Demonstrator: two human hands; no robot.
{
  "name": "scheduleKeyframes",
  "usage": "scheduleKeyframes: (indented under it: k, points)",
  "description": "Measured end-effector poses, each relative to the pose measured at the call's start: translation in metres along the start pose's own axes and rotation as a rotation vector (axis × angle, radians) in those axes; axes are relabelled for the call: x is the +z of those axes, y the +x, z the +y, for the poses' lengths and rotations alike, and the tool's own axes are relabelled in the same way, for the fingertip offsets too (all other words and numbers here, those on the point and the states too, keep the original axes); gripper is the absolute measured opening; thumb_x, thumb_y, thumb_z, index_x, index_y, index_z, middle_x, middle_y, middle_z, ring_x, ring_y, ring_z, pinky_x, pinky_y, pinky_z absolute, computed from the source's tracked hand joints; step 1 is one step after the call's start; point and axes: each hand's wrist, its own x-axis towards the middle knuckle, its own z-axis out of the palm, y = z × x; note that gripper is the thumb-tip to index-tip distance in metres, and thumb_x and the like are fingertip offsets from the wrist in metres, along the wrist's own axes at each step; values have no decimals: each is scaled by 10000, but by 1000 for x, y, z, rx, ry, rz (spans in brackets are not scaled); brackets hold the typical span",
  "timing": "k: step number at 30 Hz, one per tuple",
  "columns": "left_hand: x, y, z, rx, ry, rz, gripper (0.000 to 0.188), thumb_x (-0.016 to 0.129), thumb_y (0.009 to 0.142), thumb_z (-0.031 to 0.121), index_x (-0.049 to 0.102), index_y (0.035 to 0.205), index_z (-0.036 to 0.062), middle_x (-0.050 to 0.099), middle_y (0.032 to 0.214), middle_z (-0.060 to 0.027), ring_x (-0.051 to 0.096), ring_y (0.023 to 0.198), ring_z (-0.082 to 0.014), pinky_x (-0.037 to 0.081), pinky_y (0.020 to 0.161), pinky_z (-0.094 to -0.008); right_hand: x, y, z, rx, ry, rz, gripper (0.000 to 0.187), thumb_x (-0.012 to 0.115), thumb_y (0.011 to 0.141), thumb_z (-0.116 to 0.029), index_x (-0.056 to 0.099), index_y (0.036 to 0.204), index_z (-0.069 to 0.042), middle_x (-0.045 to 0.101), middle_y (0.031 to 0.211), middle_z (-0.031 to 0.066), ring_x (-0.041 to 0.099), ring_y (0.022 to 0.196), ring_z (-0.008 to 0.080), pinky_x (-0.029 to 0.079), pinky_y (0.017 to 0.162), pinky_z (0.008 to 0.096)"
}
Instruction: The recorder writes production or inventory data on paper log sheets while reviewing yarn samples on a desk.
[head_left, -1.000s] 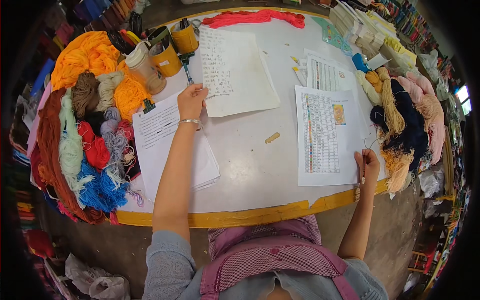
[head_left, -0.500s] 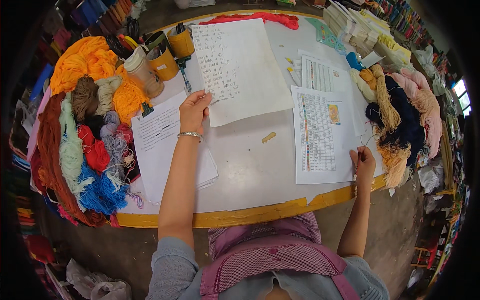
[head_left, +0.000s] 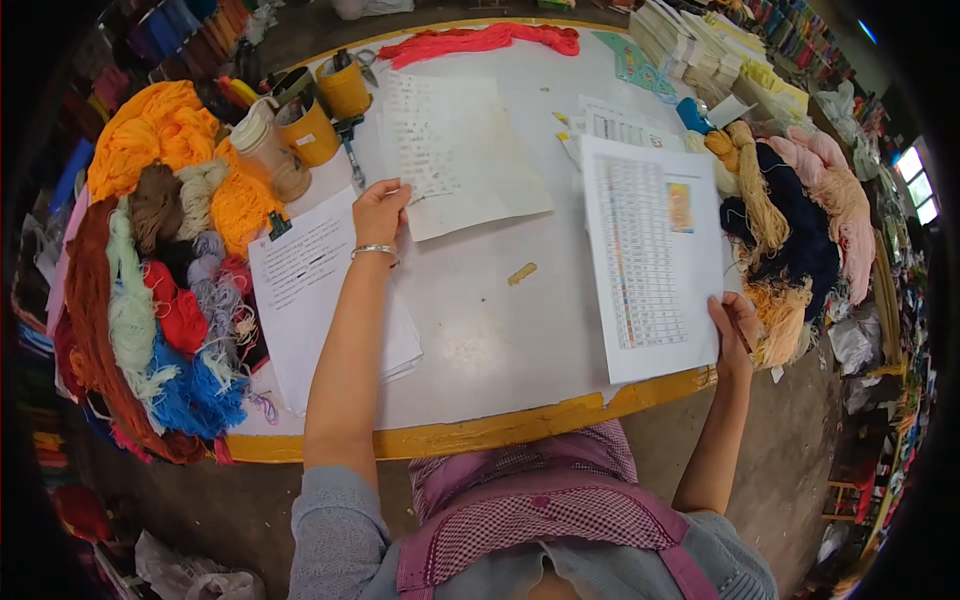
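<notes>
My left hand point(head_left: 380, 214), with a bangle at its wrist, pinches the lower left edge of a handwritten sheet of paper point(head_left: 490, 170), which lies low over the table. My right hand point(head_left: 736, 325) grips the lower right edge of a printed colour chart sheet point(head_left: 697, 270) with a small picture on it. That sheet is tilted up off the table. A thin pen-like stick point(head_left: 741, 338) also sits in the right hand's fingers. Beneath the raised chart lies another printed sheet point(head_left: 625, 126), partly covered.
Yarn skeins in many colours point(head_left: 135, 300) crowd the table's left side; more skeins point(head_left: 795, 220) lie at the right. Clipped papers point(head_left: 310, 270), a plastic cup point(head_left: 270, 150), yellow holders point(head_left: 308, 135), a red skein point(head_left: 480, 42) and paper stacks point(head_left: 690, 45) surround the white tabletop point(head_left: 470, 330).
My right hand has lifted the chart sheet, which lay flat before. In my left hand the handwritten sheet has come down lower, toward the tabletop.
</notes>
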Motion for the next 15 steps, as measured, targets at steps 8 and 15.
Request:
scheduleKeyframes:
  k: [8,15]
  points:
    - [1,9,-4,48,129,-72,296,728,858,164,676,1105,10,619,687,8,500,493,-47,299,405,-198,81,-42,-17,180,34,-268,80,685,903,-51,623,946,-25,660,831,-5,593,739,57,478,662,201]
    - [-4,20,4,413,409,26,226,658,904,141,675,1101,32,672,883,-41,607,621,-101,505,560,-237,119,-3,-41,-469,-640,-78,140,711,874,-135,620,844,-33,624,714,98,573,626,201,454,583,310]
